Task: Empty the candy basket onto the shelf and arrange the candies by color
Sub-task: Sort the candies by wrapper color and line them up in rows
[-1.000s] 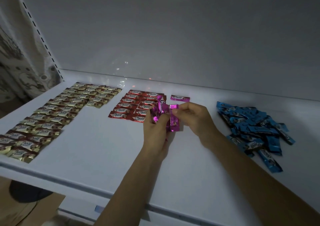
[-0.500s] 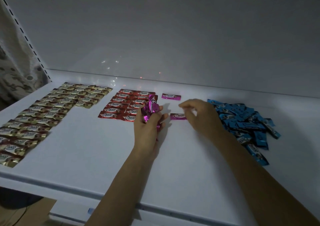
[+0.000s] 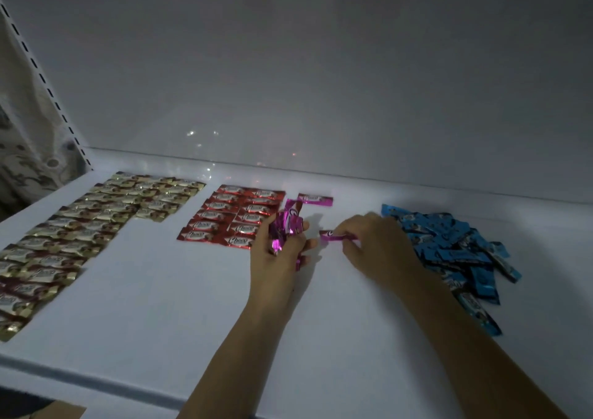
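Note:
My left hand [image 3: 277, 258] grips a bunch of pink candies [image 3: 286, 224] above the white shelf [image 3: 160, 296]. My right hand [image 3: 375, 245] pinches a single pink candy [image 3: 333, 235] that lies flat on the shelf just right of the left hand. Another pink candy [image 3: 315, 199] lies further back, beside the red rows. Gold candies [image 3: 80, 226] lie in rows at the left. Red candies [image 3: 234, 218] form two columns in the middle. A loose heap of blue candies [image 3: 455, 251] sits at the right, behind my right wrist. No basket is in view.
The shelf's grey back wall [image 3: 321, 81] rises behind the candies. A slotted upright [image 3: 48, 91] and a patterned curtain [image 3: 22, 149] stand at the far left. The shelf's front edge [image 3: 96, 383] runs below my forearms.
My right hand took one pink candy from the bunch and brought it down onto the shelf to the right. The left hand lowered with the remaining bunch.

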Tool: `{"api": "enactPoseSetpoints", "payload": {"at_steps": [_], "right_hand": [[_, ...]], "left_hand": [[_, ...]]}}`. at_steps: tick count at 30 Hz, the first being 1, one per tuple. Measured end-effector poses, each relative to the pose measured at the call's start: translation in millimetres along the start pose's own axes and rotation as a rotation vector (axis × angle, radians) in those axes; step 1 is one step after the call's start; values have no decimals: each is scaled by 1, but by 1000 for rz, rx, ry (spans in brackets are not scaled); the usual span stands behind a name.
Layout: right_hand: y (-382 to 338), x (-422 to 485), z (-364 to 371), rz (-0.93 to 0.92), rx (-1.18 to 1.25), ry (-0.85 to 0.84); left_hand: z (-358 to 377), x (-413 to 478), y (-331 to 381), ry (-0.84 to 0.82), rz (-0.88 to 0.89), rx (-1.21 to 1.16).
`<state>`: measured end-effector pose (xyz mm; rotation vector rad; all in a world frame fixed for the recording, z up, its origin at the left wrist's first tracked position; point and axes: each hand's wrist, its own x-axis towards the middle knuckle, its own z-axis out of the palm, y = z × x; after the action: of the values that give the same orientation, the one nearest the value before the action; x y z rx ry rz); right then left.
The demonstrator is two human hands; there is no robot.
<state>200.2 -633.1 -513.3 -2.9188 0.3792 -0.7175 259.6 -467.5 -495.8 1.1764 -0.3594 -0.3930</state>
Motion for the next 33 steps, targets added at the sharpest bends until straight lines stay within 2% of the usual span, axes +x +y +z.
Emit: {"api": "enactPoseSetpoints", "payload": {"at_steps": [8, 10, 16, 25, 27, 28, 30, 32, 33], "right_hand": [[3, 16, 17, 160, -172, -56], [4, 22, 17, 195, -219, -109], [9, 30, 17, 273, -274, -120], [9, 28, 23, 268, -71, -49], [7, 28, 19, 267, -26, 17], [1, 27, 14, 281, 55, 80], [-20, 29, -9, 362, 444, 146], [-47, 30, -34, 477, 945, -41], [-57, 25, -42, 469, 1046, -133]], "left_hand": [[2, -5, 5, -49, -14, -76], [2, -6, 6, -49, -26, -58], [1, -5, 4, -47, 22, 63], [0, -1, 0, -14, -34, -53], [0, -2, 2, -14, -36, -96], [-1, -1, 2, -12, -35, -131], [-2, 0, 3, 8, -38, -189], [-3, 1, 2, 37, -38, -195], [-4, 2, 1, 37, -28, -174]]}}
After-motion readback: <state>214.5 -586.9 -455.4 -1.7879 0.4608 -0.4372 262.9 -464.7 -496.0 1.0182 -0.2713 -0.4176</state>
